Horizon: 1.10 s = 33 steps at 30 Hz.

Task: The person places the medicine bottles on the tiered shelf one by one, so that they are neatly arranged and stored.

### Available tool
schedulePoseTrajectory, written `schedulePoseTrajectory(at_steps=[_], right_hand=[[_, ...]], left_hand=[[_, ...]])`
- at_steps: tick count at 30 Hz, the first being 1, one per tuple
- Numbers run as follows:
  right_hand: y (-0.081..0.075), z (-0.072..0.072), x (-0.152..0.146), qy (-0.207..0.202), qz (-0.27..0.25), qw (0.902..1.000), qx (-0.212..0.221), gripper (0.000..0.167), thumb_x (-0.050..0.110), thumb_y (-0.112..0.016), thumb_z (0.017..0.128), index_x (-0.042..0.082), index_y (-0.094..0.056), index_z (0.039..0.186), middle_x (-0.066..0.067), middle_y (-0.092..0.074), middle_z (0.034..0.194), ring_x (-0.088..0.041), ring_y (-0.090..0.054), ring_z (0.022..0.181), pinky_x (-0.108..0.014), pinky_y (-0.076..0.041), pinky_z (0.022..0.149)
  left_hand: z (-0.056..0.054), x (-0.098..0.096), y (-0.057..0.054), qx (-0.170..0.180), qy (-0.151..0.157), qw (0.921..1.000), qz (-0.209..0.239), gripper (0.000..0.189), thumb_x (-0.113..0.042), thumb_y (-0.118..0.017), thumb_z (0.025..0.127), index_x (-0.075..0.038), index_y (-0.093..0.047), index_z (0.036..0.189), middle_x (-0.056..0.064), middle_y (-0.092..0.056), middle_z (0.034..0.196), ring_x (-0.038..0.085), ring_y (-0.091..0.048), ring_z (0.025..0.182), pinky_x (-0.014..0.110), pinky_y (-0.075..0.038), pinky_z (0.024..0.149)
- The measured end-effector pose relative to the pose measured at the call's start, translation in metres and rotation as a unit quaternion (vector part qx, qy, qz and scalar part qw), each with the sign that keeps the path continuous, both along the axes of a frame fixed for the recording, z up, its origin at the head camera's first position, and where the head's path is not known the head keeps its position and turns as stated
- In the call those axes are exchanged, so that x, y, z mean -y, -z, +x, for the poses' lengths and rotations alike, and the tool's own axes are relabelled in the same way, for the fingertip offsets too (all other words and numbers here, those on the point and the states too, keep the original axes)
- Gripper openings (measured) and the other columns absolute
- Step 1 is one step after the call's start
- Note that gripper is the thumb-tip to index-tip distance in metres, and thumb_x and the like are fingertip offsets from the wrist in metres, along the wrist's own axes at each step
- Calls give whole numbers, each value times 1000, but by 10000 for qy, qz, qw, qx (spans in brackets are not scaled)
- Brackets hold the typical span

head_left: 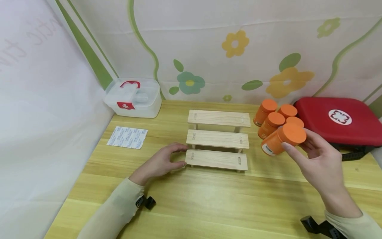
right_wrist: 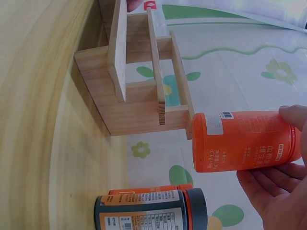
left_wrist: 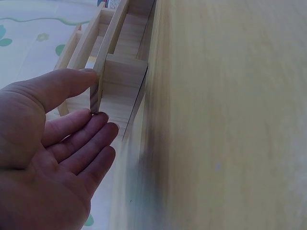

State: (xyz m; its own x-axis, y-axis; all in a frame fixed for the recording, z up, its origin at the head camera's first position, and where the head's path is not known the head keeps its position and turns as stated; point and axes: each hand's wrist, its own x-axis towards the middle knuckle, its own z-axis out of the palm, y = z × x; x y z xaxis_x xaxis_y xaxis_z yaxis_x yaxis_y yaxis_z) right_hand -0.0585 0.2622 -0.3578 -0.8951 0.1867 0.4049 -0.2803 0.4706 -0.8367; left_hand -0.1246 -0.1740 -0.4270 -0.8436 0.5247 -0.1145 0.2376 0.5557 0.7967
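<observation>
My right hand [head_left: 323, 162] holds an orange pill bottle [head_left: 273, 144] by its lid end, tilted and raised above the table; its printed label faces the right wrist camera. Just behind it, several more orange-lidded bottles [head_left: 270, 121] stand in a cluster. A three-step wooden display shelf [head_left: 216, 159] stands on the table to the left of the bottles. At its left end my left hand [head_left: 161, 161] pinches the lowest board, as the left wrist view shows: thumb [left_wrist: 79, 79] on one face, fingertips [left_wrist: 112, 129] at the other side of the edge.
A red first-aid case [head_left: 322, 122] lies at the back right, beside the bottles. At the back left is a translucent medicine box [head_left: 146, 108] with a red handle. A pill blister sheet [head_left: 126, 137] lies in front of it. Flower-printed cloth [head_left: 209, 43] hangs behind the table [head_left: 203, 202].
</observation>
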Motion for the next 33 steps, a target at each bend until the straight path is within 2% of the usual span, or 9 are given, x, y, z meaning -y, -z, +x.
schedulePoseTrajectory(at_steps=[3,9,13,19,24,31,33], right_hand=[[-2,-3,3,-38,60,10000,-22,63,-18,-81,84,-1,-67,143,6,-74,131,-7,-71,112,-8,-55,97],[-4,-13,8,-455,-371,9979,-282,62,-21,-79,82,-5,-67,141,2,-76,130,-7,-73,114,-10,-56,97],[-5,-18,12,-618,-263,9969,-403,63,-21,-79,82,-4,-66,142,3,-76,130,-5,-73,115,-10,-56,97],[-7,-27,20,-1007,-381,9923,-609,59,-22,-78,83,-8,-67,139,-1,-75,129,-8,-74,114,-11,-56,98],[-8,-33,27,-1021,-315,9926,-577,58,-20,-79,84,-6,-68,138,0,-73,131,-6,-74,114,-11,-56,99],[-10,-42,35,-1402,-798,9836,-807,58,-22,-77,84,-9,-66,140,-2,-75,131,-9,-74,116,-13,-57,99],[-11,-44,38,-1446,-800,9829,-811,58,-21,-78,84,-8,-66,140,-1,-75,130,-9,-74,115,-13,-58,98]], left_hand=[[0,0,0,7,-11,10000,-27,54,-19,-81,98,-12,-62,149,7,-62,153,33,-56,146,56,-43,125],[0,0,1,-41,-35,9999,-88,55,-19,-81,98,-12,-62,149,8,-62,154,33,-55,147,55,-43,126],[0,0,0,-61,-11,9999,-123,55,-20,-81,98,-12,-62,149,8,-62,154,33,-55,147,56,-43,126],[0,0,0,-56,15,9999,-135,56,-20,-81,98,-13,-61,150,8,-62,154,33,-55,147,55,-43,126],[0,-1,0,-92,49,9998,-172,56,-20,-81,99,-13,-61,150,8,-61,155,32,-55,148,55,-43,126],[1,-1,-1,-162,79,9997,-141,54,-20,-80,99,-11,-62,149,8,-62,154,32,-55,148,54,-43,126],[1,-1,-1,-171,90,9997,-134,54,-20,-80,99,-11,-62,149,8,-62,155,32,-55,147,55,-44,126]])
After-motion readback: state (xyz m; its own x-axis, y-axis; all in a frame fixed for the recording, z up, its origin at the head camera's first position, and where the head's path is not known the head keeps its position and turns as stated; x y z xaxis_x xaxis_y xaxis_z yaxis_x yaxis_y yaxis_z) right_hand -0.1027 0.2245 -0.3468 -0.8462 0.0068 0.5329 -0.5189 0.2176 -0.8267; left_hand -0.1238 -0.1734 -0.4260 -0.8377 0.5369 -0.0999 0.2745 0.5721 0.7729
